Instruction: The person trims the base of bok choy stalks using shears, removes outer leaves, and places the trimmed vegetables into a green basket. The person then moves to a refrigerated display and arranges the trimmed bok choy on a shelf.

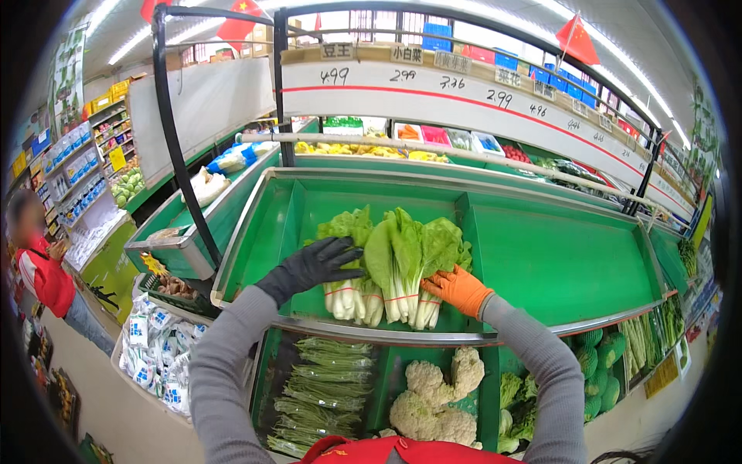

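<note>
Several bundles of leafy greens with white stalks (400, 267) lie side by side in a green display tray (556, 255), tied with red bands, leaves towards the far side. My left hand (319, 267), in a black glove, rests with spread fingers over the leaves of the left bundles. In an orange glove, my right hand (458, 290) touches the stalks and lower leaves of the rightmost bundle. Whether its fingertips grip the bundle is hard to see.
Packed green beans (324, 394) and cauliflowers (435, 406) sit in the lower tray. A black metal post (185, 151) stands at the left, beside a bin of white packets (162, 354). A pale rail (464, 152) crosses behind the tray. A person in red (46, 278) stands far left.
</note>
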Demonstrator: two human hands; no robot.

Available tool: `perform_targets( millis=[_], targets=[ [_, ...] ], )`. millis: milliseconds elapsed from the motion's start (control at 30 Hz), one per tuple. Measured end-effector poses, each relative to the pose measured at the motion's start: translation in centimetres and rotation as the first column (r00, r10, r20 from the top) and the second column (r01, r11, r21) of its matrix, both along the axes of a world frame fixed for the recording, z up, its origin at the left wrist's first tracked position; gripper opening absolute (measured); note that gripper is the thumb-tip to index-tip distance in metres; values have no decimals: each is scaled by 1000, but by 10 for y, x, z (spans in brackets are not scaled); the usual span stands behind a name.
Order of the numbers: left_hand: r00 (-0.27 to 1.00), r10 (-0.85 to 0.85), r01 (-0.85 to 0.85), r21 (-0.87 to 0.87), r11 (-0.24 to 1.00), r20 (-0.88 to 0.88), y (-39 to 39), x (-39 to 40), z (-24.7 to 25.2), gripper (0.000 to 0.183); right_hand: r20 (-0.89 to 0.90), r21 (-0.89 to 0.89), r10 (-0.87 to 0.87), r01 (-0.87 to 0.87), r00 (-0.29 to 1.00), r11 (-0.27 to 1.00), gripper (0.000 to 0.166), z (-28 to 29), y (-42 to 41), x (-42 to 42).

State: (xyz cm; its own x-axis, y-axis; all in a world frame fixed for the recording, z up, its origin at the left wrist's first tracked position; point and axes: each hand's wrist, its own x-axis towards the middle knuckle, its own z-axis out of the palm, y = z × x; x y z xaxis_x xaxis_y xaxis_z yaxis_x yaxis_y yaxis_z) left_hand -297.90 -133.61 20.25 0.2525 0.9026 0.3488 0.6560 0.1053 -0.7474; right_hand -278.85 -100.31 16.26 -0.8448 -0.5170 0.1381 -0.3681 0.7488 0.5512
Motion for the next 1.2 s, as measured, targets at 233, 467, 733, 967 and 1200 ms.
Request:
perform_targets(
  millis=[233, 467, 733, 967, 1200],
  targets=[
    [880, 348, -410, 148, 900, 322, -59, 19, -48, 54, 107, -693, -288, 279, 952, 665, 70, 15, -55, 35],
    [39, 375, -835, -176, 521, 926, -59, 60, -50, 85, 133, -917, -551, 313, 824, 247, 124, 5, -139, -13],
    [-235, 158, -701, -280, 656, 959, -8, 36, -55, 131, 50, -991, -527, -22, 848, -130, 108, -9, -107, -19],
    [-183, -1, -402, -74, 913, 983, 45, 29, -96, 106, 321, -892, -592, 447, 739, 74, 109, 6, -131, -18],
    [-308, -30, -406, -103, 908, 951, -7, 24, -86, 86, 20, -904, -441, 205, 897, 376, 102, -20, -88, 15]
  ],
)
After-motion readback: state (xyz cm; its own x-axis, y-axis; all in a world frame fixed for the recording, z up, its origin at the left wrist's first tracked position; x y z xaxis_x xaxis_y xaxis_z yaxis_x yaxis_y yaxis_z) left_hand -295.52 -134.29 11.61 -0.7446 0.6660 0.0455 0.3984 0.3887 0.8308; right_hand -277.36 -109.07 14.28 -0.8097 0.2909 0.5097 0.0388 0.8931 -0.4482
